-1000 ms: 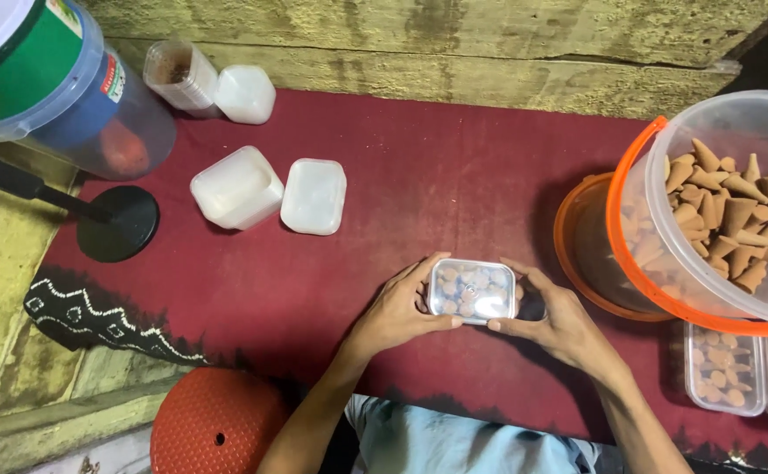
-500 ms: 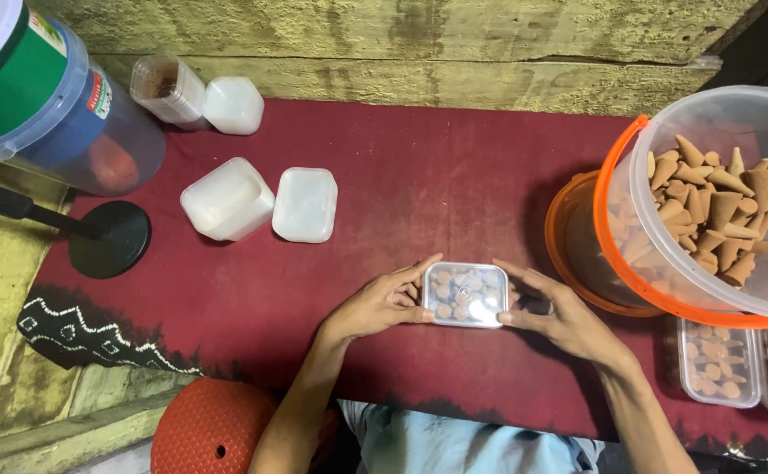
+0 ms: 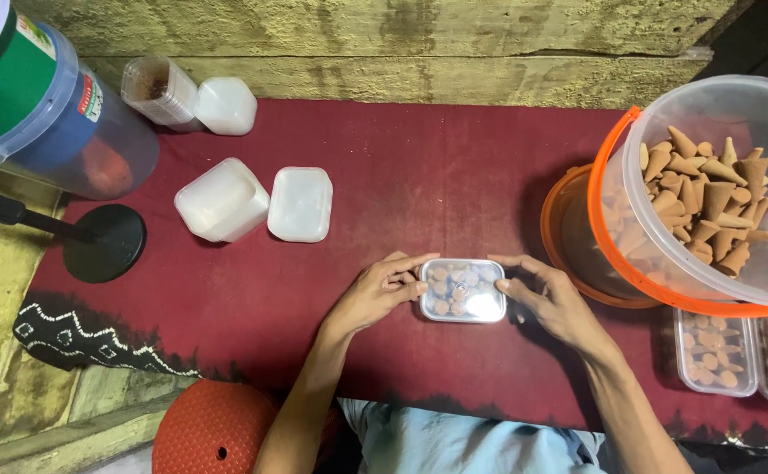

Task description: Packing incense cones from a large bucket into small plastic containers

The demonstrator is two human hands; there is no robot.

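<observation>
Here the left hand (image 3: 382, 295) and right hand (image 3: 549, 300) both grip a small lidded box (image 3: 463, 290) of cones on the red cloth (image 3: 419, 189). That box looks packed and closed; 2 empty tubs (image 3: 222, 200) and the bucket (image 3: 708, 193) of cones suggest more filling remains.

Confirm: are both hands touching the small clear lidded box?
Touching. The head view shows left hand and right hand fingertips pressed against the box's opposite ends.
</observation>
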